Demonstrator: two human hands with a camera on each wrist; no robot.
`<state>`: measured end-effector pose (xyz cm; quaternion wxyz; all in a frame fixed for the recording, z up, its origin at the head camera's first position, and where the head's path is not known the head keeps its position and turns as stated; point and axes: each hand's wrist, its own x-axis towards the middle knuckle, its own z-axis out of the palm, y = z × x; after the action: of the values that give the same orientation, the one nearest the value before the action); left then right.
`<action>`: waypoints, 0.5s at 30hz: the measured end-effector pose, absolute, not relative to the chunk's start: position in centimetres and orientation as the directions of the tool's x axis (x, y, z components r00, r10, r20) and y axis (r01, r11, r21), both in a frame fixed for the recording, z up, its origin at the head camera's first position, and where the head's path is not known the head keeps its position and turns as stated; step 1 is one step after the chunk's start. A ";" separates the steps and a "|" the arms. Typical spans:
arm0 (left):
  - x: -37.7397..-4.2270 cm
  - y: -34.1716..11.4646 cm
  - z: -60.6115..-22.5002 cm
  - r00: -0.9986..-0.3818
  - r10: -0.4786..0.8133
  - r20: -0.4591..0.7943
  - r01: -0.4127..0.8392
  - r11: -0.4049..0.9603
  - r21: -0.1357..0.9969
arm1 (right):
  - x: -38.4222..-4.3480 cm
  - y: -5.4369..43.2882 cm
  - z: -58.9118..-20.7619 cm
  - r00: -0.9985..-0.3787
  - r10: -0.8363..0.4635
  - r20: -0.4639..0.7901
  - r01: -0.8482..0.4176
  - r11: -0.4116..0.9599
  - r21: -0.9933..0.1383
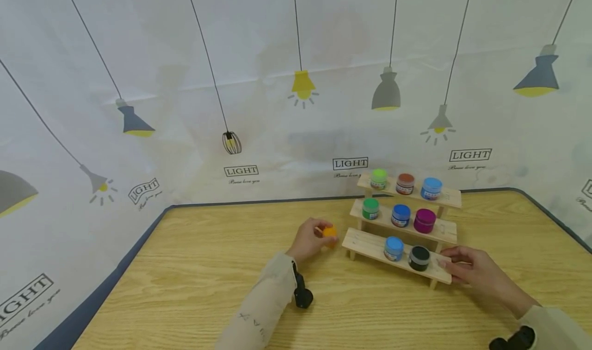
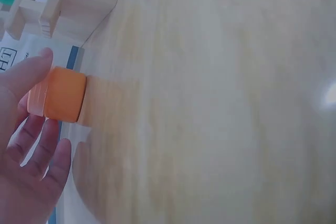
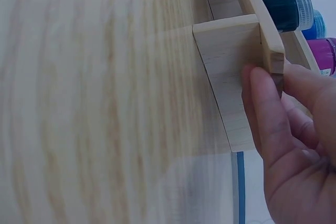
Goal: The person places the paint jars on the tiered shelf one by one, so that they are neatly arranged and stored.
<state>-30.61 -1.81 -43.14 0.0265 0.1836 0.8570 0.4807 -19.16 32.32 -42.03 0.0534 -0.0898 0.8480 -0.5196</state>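
Just left of the three-tier wooden stand (image 1: 366,242), my left hand (image 1: 309,240) pinches a small orange paint jar (image 2: 66,95) between thumb and fingers. In the left wrist view the jar is low over the tabletop, its clear lid toward the palm. My right hand (image 1: 483,272) grips the right end of the stand's lowest tier, thumb on top and fingers (image 3: 268,114) underneath. On that tier stand a light blue jar (image 1: 393,249) and a black jar (image 1: 419,258); its left end is bare.
The middle tier bears a green jar (image 1: 370,208), a blue jar (image 1: 400,215) and a purple jar (image 1: 424,220). On the top tier are lime (image 1: 378,179), red-brown (image 1: 405,183) and light blue jars (image 1: 431,188). Behind the wooden table (image 1: 185,288) hangs a lamp-printed sheet (image 1: 259,108).
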 end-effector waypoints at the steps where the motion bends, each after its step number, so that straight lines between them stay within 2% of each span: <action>1: -30.5 -1.9 -43.2 -0.928 0.349 0.128 0.290 0.464 0.837 | -19.2 32.3 -42.0 -0.978 -0.210 0.004 -0.098 0.441 -0.892; 15: -29.3 -2.9 -43.5 -0.901 0.416 0.124 0.319 0.441 0.839 | -19.3 32.3 -42.2 -0.980 -0.198 -0.010 -0.082 0.453 -0.887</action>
<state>-29.33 -2.93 -43.53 0.0501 0.2169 0.8474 0.4820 -19.26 32.35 -42.24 0.0557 -0.0823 0.8507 -0.5162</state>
